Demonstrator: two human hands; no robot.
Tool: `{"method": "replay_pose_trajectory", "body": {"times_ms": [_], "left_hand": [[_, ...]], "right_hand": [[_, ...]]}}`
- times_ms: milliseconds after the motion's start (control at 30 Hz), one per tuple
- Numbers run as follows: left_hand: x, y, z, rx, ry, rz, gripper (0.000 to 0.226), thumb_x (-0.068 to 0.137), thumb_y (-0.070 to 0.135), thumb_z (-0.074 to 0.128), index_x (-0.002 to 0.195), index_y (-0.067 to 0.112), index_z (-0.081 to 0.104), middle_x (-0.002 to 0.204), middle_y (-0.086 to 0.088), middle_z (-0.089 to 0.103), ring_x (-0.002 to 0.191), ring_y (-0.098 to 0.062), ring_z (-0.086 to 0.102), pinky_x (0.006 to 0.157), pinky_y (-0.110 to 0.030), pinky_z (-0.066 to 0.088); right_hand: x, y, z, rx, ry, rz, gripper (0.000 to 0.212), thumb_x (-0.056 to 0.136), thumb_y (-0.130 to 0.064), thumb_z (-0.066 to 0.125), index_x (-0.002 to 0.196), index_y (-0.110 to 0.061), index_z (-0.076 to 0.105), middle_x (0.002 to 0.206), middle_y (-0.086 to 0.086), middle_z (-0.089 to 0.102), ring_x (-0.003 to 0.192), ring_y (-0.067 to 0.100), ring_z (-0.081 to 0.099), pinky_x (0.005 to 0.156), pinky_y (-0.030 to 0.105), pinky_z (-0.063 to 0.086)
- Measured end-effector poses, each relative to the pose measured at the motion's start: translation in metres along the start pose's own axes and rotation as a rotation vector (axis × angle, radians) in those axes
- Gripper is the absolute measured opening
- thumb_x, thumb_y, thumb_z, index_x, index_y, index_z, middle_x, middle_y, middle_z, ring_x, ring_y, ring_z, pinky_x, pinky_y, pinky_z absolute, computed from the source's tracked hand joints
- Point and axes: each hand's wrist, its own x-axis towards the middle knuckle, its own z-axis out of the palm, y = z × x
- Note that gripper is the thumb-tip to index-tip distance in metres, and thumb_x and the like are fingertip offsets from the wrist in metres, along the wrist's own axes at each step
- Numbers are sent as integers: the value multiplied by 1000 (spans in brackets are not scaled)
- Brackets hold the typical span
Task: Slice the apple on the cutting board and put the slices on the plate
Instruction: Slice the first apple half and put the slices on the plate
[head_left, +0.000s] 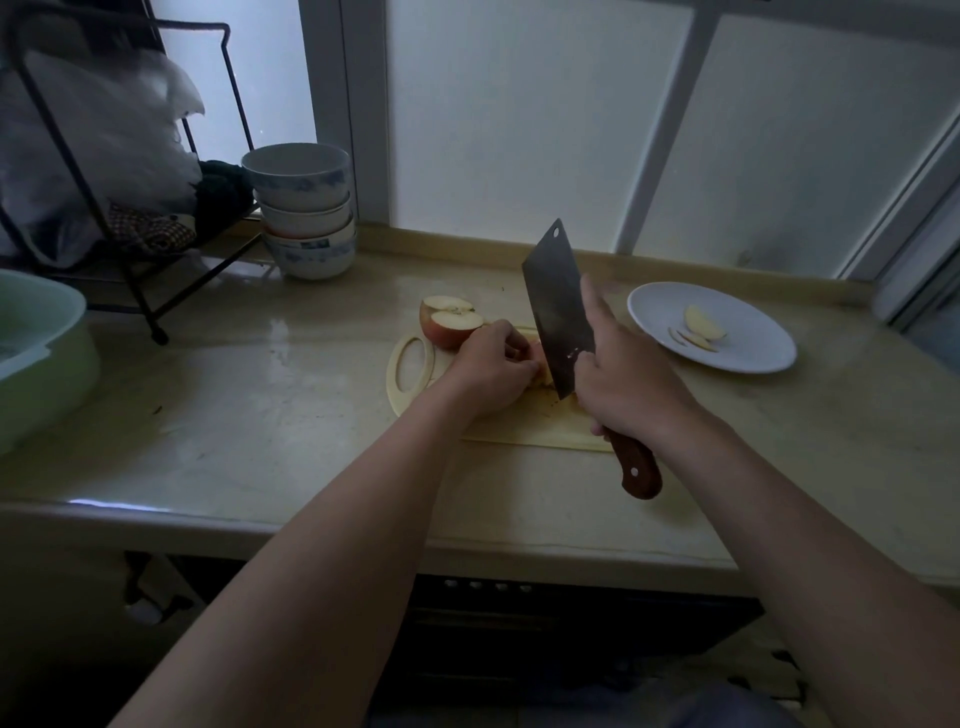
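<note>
**A:** Two cut faces show on the big apple chunk (451, 321) by the cutting board (415, 382)'s far corner. Where's the bit being sliced?

**B:** The small apple piece (544, 376) is mostly hidden under the left hand (491, 370), fingers (519, 353) curled onto it, right against the cleaver (558, 312). The right hand (626, 387) is wrapped round the handle.

**A:** Around it?

**B:** A plate (753, 358) with slices (702, 327) on the right, and stacked bowls (306, 218) further back on the surface (260, 415).

The beige countertop (260, 405) fills mid-frame. On it lie a cutting board (524, 423) at centre, a white plate (758, 343) at right, stacked bowls (306, 218) and a wire rack (160, 336) at upper left, and seemingly a green basin (41, 353) at the left edge.
</note>
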Motion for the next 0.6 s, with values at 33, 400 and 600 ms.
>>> {"method": "replay_pose_trajectory", "body": {"times_ms": [33,400,600], "left_hand": [[0,0,0,-2,-1,0,15,96,26,68,104,24,56,111,-3,66,102,-18,65,94,-41,57],[2,0,1,12,-1,-8,19,95,24,69,109,23,56,115,-3,65,106,-19,64,96,-42,56],[2,-1,3,12,16,-4,20,96,23,69,110,21,56,114,-4,66,105,-18,64,96,-41,56]], "right_hand": [[-1,0,0,-4,-4,2,82,104,-11,39,163,-43,-6,85,12,66,59,29,72,48,35,59],[-28,-7,4,-156,-49,26,94,100,-8,44,161,-45,-17,83,9,63,62,28,70,62,49,63],[-39,-12,2,-242,-88,55,96,100,-8,46,160,-40,-21,81,8,65,65,25,70,67,50,63]]}}
